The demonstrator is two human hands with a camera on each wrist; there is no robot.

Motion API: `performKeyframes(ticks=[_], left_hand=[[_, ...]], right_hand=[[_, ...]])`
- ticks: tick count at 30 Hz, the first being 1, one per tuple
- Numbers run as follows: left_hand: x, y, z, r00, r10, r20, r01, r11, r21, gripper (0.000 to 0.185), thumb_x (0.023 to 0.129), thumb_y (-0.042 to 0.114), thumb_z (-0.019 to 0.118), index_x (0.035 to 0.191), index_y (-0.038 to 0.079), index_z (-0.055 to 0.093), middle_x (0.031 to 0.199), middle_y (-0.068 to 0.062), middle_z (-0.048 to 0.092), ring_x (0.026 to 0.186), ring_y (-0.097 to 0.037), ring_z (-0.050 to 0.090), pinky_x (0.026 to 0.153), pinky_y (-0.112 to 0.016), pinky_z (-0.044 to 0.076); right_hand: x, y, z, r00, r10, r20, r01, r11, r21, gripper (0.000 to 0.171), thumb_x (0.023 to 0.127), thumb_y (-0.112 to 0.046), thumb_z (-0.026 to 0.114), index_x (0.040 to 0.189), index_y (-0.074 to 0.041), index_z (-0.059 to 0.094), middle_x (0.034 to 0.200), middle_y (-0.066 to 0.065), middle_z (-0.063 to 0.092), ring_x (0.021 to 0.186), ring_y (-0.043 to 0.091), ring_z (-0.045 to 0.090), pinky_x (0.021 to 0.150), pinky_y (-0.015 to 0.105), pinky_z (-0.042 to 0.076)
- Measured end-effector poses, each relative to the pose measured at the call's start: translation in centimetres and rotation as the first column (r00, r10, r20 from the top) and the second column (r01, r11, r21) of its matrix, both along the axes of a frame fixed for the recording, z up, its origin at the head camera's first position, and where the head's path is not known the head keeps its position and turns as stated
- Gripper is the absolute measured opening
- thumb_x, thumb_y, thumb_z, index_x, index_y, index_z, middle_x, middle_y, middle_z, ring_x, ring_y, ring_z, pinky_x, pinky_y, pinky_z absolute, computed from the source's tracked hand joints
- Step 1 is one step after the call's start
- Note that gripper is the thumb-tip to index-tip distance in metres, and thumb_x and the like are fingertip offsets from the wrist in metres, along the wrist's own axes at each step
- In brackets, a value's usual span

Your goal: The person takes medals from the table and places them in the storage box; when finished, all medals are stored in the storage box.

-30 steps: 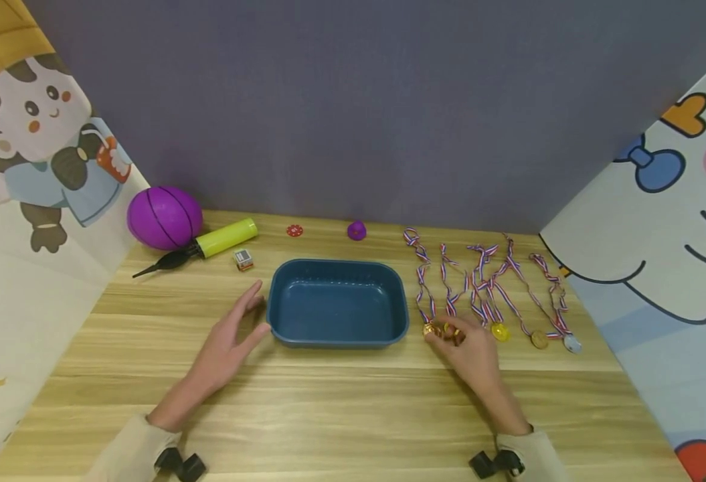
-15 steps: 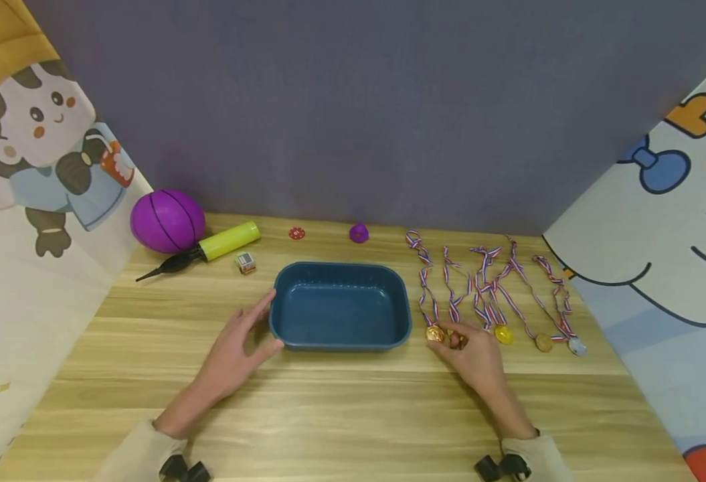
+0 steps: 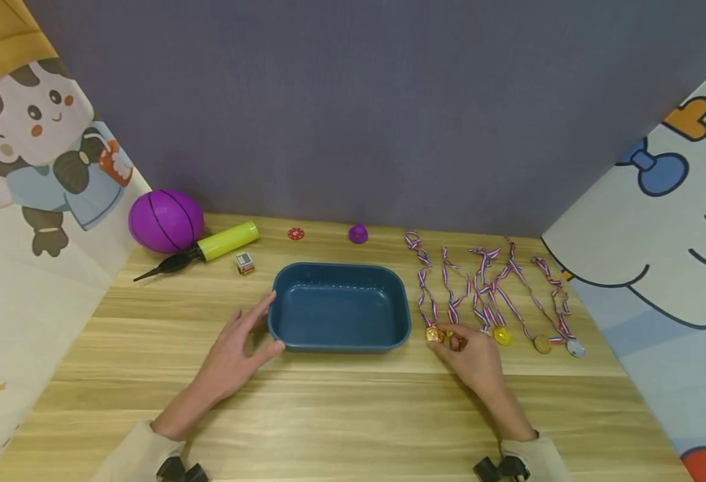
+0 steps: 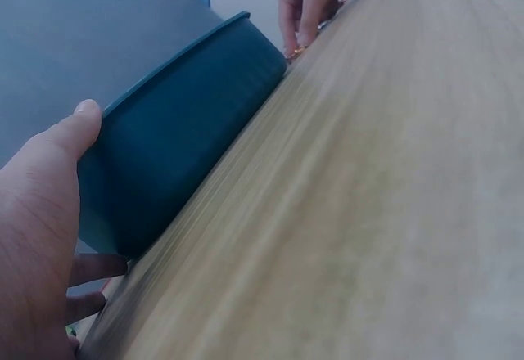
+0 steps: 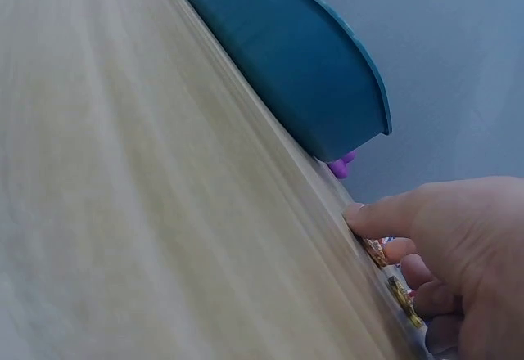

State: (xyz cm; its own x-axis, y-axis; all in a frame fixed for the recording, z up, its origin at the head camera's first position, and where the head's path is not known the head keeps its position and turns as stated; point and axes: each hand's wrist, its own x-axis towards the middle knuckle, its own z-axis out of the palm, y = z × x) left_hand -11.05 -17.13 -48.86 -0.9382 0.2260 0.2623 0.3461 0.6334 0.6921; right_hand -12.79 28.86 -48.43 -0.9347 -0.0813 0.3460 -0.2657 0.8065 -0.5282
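Observation:
A dark blue rectangular basin (image 3: 338, 345) stands mid-table. At its left end my left hand (image 3: 230, 355) spreads thumb and fingers, touching the wall; the left wrist view shows the thumb (image 4: 86, 114) up at the rim and other fingers low beside the base. Right of the basin, my right hand (image 3: 475, 357) pinches the edge of a gold medal (image 3: 433, 335) lying on the table, thumb and forefinger at its side. Its striped ribbon (image 3: 423, 281) runs back along the table. A second gold medal (image 5: 403, 296) is partly hidden under the right fingers.
More medals lie to the right: a yellow one (image 3: 502, 336), a bronze one (image 3: 542, 344) and a silver one (image 3: 575, 347). Behind are a purple ball (image 3: 166, 221), a hand pump (image 3: 227, 242), a small box (image 3: 245, 262), a red chip (image 3: 296, 233) and a purple object (image 3: 358, 233).
My left hand has moved right and now meets the basin's left end. The right hand keeps its place at the gold medal, and the view has shifted slightly.

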Motion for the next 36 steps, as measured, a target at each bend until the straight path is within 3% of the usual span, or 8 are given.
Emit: performKeyframes(ticks=[10, 22, 27, 36], left_hand=[[-0.2, 0.2, -0.3, 1.0, -0.002, 0.0, 0.002, 1.0, 0.011, 0.086, 0.104, 0.047, 0.075, 0.177, 0.03, 0.031, 0.169, -0.018, 0.05, 0.145, -0.046, 0.06, 0.134, -0.073, 0.016], [0.0, 0.3, 0.1, 1.0, -0.006, -0.021, 0.007, 1.0, 0.026, 0.084, 0.105, 0.046, 0.074, 0.176, 0.026, 0.034, 0.16, -0.02, 0.06, 0.139, -0.046, 0.064, 0.133, -0.074, 0.017], [-0.1, 0.3, -0.2, 1.0, -0.01, -0.017, 0.011, 1.0, 0.023, 0.085, 0.105, 0.046, 0.075, 0.176, 0.027, 0.032, 0.165, -0.018, 0.055, 0.141, -0.045, 0.063, 0.134, -0.073, 0.015], [0.0, 0.2, 0.0, 1.0, -0.002, -0.014, 0.002, 1.0, 0.021, 0.084, 0.105, 0.049, 0.073, 0.176, 0.028, 0.033, 0.165, -0.018, 0.055, 0.148, -0.05, 0.054, 0.132, -0.075, 0.016]], right_hand=[[0.0, -0.2, 0.0, 0.998, -0.014, -0.067, 0.02, 0.995, 0.098, 0.025, 0.083, -0.017, 0.097, 0.103, -0.007, 0.087, 0.071, -0.008, 0.06, 0.062, 0.004, 0.047, 0.056, 0.027, 0.043], [-0.4, -0.3, 0.4, 0.992, -0.047, -0.119, 0.043, 0.999, -0.033, 0.024, 0.082, -0.016, 0.093, 0.101, -0.005, 0.086, 0.074, -0.002, 0.065, 0.061, 0.0, 0.046, 0.049, 0.02, 0.038], [-0.5, -0.1, 1.5, 0.985, -0.067, -0.161, 0.053, 0.994, -0.091, 0.024, 0.082, -0.011, 0.093, 0.102, -0.001, 0.085, 0.076, 0.002, 0.067, 0.058, 0.0, 0.044, 0.048, 0.018, 0.036], [-2.0, 0.1, 3.7, 0.947, -0.023, -0.321, 0.014, 0.999, -0.03, 0.022, 0.082, -0.012, 0.089, 0.1, 0.0, 0.085, 0.074, 0.006, 0.068, 0.058, 0.0, 0.045, 0.053, 0.016, 0.037]])
